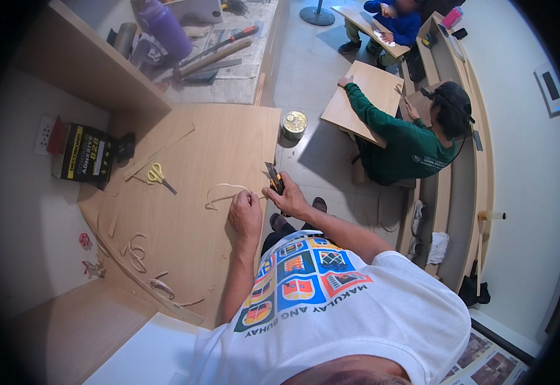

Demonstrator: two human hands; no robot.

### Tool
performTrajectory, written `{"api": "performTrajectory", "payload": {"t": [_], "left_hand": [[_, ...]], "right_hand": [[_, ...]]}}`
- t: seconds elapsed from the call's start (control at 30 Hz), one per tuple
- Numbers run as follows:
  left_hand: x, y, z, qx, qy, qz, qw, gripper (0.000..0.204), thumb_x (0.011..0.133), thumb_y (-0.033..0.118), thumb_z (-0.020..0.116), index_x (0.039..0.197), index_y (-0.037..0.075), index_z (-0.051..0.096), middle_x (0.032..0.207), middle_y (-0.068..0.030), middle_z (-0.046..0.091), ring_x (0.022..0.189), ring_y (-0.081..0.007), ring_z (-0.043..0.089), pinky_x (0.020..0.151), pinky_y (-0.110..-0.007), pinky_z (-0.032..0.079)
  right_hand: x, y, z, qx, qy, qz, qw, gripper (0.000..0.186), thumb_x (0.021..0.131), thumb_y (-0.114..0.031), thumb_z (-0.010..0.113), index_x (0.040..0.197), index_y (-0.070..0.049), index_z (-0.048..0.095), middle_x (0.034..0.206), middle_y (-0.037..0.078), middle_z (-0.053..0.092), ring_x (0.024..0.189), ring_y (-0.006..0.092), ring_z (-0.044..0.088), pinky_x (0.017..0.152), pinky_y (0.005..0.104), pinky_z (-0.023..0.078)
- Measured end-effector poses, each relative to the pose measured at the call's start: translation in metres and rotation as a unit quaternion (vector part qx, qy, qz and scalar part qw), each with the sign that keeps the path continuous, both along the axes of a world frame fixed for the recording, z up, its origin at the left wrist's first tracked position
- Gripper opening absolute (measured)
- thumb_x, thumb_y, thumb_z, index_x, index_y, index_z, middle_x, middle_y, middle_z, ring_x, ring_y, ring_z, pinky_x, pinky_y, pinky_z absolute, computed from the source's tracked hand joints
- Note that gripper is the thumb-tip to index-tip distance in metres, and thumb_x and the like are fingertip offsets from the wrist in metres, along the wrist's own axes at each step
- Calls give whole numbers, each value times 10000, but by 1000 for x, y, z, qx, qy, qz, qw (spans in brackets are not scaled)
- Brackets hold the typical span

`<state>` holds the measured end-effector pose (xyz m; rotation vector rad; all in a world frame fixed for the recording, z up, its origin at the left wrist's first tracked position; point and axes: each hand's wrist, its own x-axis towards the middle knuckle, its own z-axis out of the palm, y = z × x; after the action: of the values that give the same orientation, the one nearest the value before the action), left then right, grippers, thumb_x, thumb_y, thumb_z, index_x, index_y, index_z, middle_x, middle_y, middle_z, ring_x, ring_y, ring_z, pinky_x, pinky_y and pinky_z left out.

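Observation:
My left hand [246, 215] is closed at the right edge of the wooden tabletop [190, 212], fingertips pinching a thin pale edging strip [219, 187] whose free end loops over the surface. Just beside it, my right hand [290, 197] grips a black and yellow utility knife [276, 181], its blade pointing up and away from me. The knife sits at the tabletop's edge, close to the strip. Yellow-handled scissors [157, 173] lie to the left. Curled strip offcuts [137, 251] are scattered near the left side.
A black and yellow box [86, 154] stands by the left wall. Purple bottle [166, 29] and hand tools [219, 52] crowd the far bench. A metal can [294, 124] is beyond the edge. A person in green [399, 144] holds a board [357, 96]; another person in blue [401, 27] sits farther back.

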<state>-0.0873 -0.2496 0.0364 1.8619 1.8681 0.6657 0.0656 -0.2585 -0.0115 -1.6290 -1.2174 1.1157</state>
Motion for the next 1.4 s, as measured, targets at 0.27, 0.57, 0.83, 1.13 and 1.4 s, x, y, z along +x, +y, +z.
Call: {"api": "performTrajectory", "payload": {"t": [0.27, 0.57, 0.83, 1.13, 1.4], "left_hand": [[-8, -2, 6, -18, 24, -13, 999, 264, 955, 232, 673, 824, 6, 640, 840, -176, 675, 775, -392, 668, 708, -499, 521], [-11, -4, -3, 24, 33, -16, 999, 245, 920, 208, 712, 778, 40, 605, 798, -151, 651, 764, -379, 655, 656, -508, 509], [-13, 0, -6, -7, 41, -6, 999, 285, 952, 259, 671, 810, 15, 635, 839, -180, 686, 777, -407, 669, 711, -519, 523], [-12, 5, -7, -41, 33, 4, 999, 321, 962, 331, 628, 834, 38, 652, 884, -194, 701, 824, -425, 686, 753, -543, 541], [-11, 7, 7, -50, 68, -3, 996, 319, 978, 333, 605, 849, 44, 642, 902, -175, 704, 834, -422, 685, 739, -540, 537]], "right_hand": [[-1, -2, -2, 0, -9, -10, 1000, 436, 908, -353, 779, 1011, -17, 521, 695, 96, 573, 630, 174, 543, 589, 369, 466], [-6, -3, -15, 39, -6, -20, 999, 395, 930, -328, 762, 992, -24, 519, 680, 69, 569, 598, 140, 531, 551, 346, 453], [-8, -1, -23, 13, 19, -23, 999, 373, 923, -293, 769, 1002, -26, 521, 681, 51, 573, 586, 129, 546, 534, 338, 460], [-3, -3, -8, -28, 56, -19, 998, 401, 925, -320, 766, 1065, -30, 527, 711, 47, 581, 585, 128, 556, 540, 328, 470], [-14, -8, -18, -28, 49, -42, 998, 420, 920, -359, 769, 1026, -19, 547, 705, 62, 576, 581, 139, 545, 542, 333, 470]]}}
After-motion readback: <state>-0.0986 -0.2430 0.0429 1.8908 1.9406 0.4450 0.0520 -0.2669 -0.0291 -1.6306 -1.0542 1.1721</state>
